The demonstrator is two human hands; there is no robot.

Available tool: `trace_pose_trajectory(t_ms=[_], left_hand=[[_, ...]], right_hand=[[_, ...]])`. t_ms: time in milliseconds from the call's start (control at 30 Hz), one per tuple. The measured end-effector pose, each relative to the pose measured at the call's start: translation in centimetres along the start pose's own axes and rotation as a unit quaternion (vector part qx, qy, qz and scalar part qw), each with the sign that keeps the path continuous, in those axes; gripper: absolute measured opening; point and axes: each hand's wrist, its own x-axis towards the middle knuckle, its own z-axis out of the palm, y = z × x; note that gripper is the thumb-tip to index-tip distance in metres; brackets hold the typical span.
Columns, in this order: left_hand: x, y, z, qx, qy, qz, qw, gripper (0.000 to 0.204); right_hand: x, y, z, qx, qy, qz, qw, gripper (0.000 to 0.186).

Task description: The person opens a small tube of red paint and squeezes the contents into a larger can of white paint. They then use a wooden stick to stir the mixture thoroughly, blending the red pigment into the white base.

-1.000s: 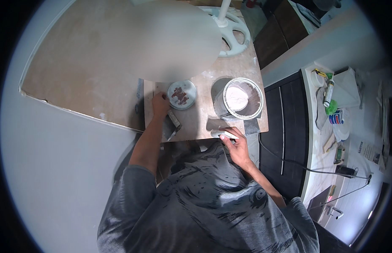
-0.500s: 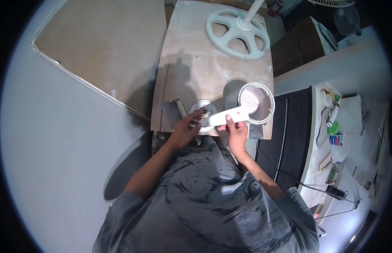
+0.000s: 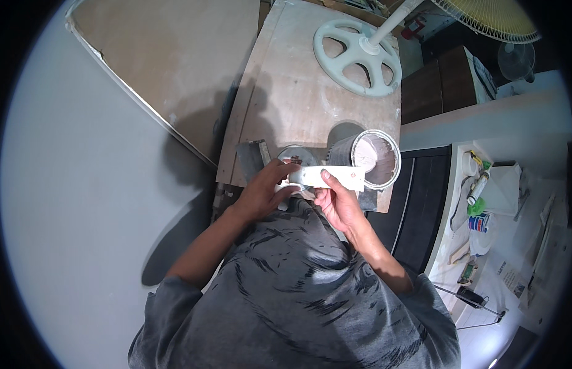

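Lots of stuff is crowding this wooden board [image 3: 295, 77]. At the far right a pale five-spoke fan base [image 3: 347, 57] is sitting on it, with the yellowish fan cage [image 3: 495, 15] looming beyond. Nearer on the right, an open metal can [image 3: 346, 149] is standing with whitish paste [image 3: 367, 155] inside, and a dark grey plate [image 3: 369, 200] is lying on its near side. A round lid [image 3: 301, 152] with reddish-brown smears is resting left of the can, but the hands are blocking its near part. Left of that, a grey flat sheet [image 3: 252, 161] is lying with a pale strip along its right edge. Off to the right, a white counter [image 3: 449, 227] is holding a sealant cartridge [image 3: 478, 186] and other odds and ends.

The white flat scraper [image 3: 341, 178] is hanging between both hands, over the near side of the lid. Its long axis is running left to right, almost level, with the wide end pointing right toward the can; can't tell if they're touching. The right hand [image 3: 340, 203] is pinching it, thumb on top and fingers underneath. The left hand [image 3: 263, 189] is curving around the left end, but I can't tell if it's actually gripping.
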Motion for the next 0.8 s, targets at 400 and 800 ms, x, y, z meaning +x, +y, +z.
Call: trace_pose_trajectory(t_ms=[400,800], left_hand=[[0.2,-0.9,2.4,-0.015,-0.022,-0.1,0.995,0.051],[-2.0,-1.2,2.1,-0.301,-0.064,-0.231,0.923,0.041]], right_hand=[[-1.2,-0.1,-0.7,-0.114,0.039,-0.049,0.992,0.027],[-0.6,2.0,-1.9,-0.248,0.06,-0.113,0.96,0.022]])
